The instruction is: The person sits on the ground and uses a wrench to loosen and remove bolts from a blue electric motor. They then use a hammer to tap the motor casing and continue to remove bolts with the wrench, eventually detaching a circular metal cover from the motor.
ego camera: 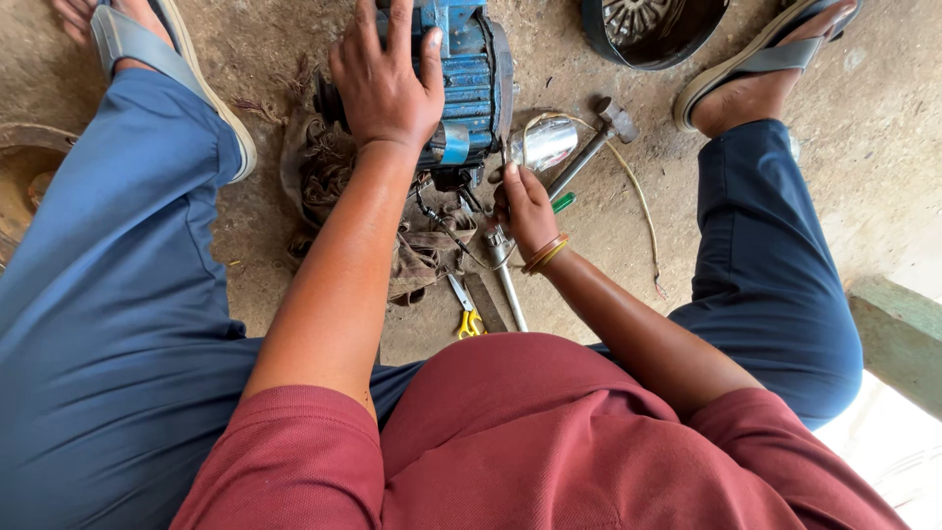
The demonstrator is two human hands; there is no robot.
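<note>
— So, what are the hands doing?

— Well, the left hand lies flat and spread on top of the blue motor, palm down, fingers wide, pressing rather than clasping. The right hand is closed around a thin tool whose tip points up at the motor's lower edge; what kind of tool it is, I cannot tell.

— Where does the motor sit?

— On the dirt floor between the person's knees, on a heap of brown rags.

— And around it, how many of each?

— One hammer just right of the motor, its head beside a shiny metal cup. One long steel shaft under the right wrist. One pair of yellow-handled pliers near the rags. One green-handled screwdriver, mostly hidden by the hand. One loop of pale wire trailing right. One black round cover at the top edge. Two sandals, one on each foot.
</note>
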